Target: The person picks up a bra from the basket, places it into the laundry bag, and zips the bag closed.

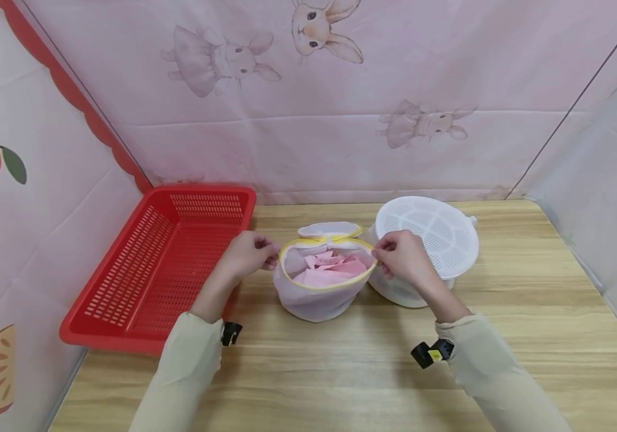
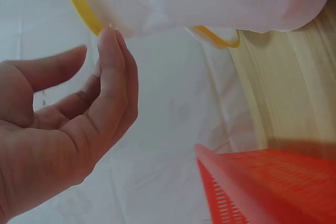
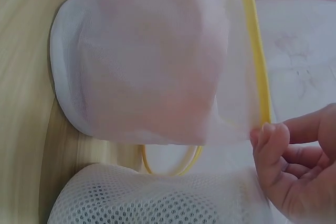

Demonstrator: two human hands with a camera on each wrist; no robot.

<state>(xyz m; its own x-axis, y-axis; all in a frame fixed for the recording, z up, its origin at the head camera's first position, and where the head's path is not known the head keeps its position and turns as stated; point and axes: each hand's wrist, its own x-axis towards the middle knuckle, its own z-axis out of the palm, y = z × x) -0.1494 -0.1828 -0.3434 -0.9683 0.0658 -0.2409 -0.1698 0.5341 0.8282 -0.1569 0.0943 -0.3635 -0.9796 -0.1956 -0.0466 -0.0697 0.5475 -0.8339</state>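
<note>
A pale mesh laundry bag (image 1: 313, 305) with yellow zip edging stands on the table, its round mouth facing up. Pink cloth (image 1: 331, 273) lies inside, and the bag's lid flap (image 1: 325, 229) is folded back behind the mouth. My left hand (image 1: 247, 255) is at the left of the rim; in the left wrist view its fingertips (image 2: 109, 38) touch the yellow edge while the thumb stands apart. On the opposite side my right hand (image 1: 406, 258) pinches the yellow edge (image 3: 258, 61) between thumb and forefinger.
Left of the bag is a red plastic basket (image 1: 108, 341) with slotted walls. A white mesh bag (image 1: 432, 231) with a round top stands close on the right, partly behind my right hand. A printed pink backdrop (image 1: 308, 144) rises behind the wooden table (image 1: 335, 384).
</note>
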